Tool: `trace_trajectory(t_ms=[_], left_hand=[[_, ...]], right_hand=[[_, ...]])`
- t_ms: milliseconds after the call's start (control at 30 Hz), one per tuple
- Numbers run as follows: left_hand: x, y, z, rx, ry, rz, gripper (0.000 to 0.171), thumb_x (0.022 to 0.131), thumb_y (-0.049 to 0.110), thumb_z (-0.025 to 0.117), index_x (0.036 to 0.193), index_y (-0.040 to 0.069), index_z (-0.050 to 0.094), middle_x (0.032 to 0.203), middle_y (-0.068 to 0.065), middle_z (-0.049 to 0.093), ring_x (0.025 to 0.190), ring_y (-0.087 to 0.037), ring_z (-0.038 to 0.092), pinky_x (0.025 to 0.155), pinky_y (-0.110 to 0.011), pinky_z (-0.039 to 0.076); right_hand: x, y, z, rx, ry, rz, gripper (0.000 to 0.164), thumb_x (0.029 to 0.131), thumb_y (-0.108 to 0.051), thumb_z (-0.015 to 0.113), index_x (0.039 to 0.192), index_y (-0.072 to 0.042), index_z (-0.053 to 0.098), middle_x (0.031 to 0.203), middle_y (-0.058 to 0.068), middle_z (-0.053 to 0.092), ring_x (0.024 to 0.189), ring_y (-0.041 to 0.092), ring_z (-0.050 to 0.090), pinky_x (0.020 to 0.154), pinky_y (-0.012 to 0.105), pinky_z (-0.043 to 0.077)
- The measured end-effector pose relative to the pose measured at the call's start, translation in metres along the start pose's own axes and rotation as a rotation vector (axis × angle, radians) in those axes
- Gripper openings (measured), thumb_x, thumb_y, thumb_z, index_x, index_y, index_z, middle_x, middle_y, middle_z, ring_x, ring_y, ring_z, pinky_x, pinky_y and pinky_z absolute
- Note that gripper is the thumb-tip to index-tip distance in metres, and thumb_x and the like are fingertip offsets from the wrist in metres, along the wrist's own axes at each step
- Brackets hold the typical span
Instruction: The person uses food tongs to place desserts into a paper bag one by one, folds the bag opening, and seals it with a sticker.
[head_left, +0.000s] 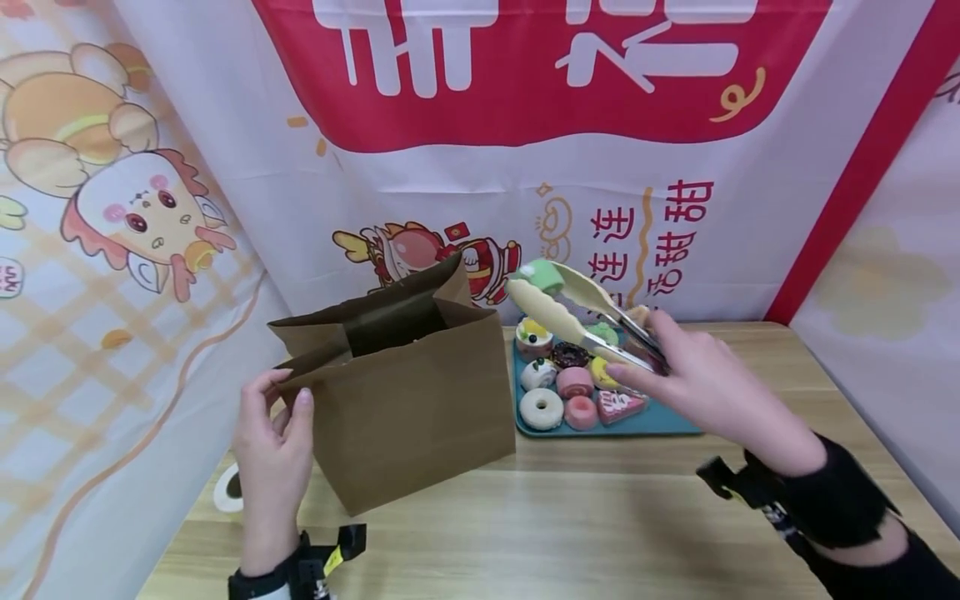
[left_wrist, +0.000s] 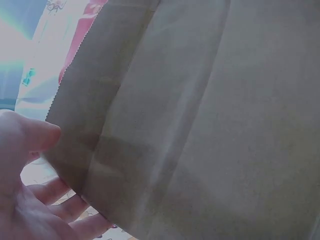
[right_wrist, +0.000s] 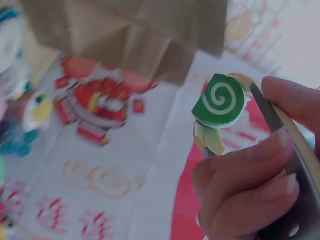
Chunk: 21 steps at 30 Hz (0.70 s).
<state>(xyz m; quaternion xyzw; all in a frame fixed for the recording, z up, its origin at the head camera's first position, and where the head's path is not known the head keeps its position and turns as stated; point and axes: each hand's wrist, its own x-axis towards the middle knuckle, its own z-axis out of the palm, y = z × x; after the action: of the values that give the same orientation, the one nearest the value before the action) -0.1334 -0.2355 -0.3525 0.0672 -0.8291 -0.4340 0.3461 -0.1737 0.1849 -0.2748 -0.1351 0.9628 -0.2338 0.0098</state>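
At the lower left of the head view, the person's left hand (head_left: 272,450) pinched the near corner of the brown paper bag (head_left: 408,392), thumb on the outer face and fingers behind the rim, a grip that looked meant to steady the light bag and hold its mouth open. The bag stood upright at centre frame, its kraft paper matte, creased and stiff, with a saw-toothed top edge plain in the left wrist view. The right hand (head_left: 693,383) was wrapped around the metal handles of the tongs (head_left: 577,312), squeezing their cream tips together on a flat green swirl cake (right_wrist: 219,101), held right of the bag's mouth and above the teal tray (head_left: 660,422), probably for carrying across. Small glossy doughnuts (head_left: 542,408) and rolls sat packed on the tray.
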Motion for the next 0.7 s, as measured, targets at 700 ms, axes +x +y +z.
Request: trace_trajectory(t_ms=[700], left_hand=[[-0.010, 0.011, -0.002, 0.079, 0.059, 0.195, 0.025, 0.093, -0.005, 0.054, 0.112, 0.004, 0.068, 0.116, -0.015, 0.062, 0.108, -0.001, 0.053, 0.084, 0.004, 0.041]], right_hand=[[0.077, -0.110, -0.005, -0.068, -0.215, -0.289, 0.050, 0.087, -0.054, 0.064, 0.117, -0.015, 0.052, 0.087, 0.003, 0.064, 0.073, 0.016, 0.062, 0.067, 0.030, 0.048]])
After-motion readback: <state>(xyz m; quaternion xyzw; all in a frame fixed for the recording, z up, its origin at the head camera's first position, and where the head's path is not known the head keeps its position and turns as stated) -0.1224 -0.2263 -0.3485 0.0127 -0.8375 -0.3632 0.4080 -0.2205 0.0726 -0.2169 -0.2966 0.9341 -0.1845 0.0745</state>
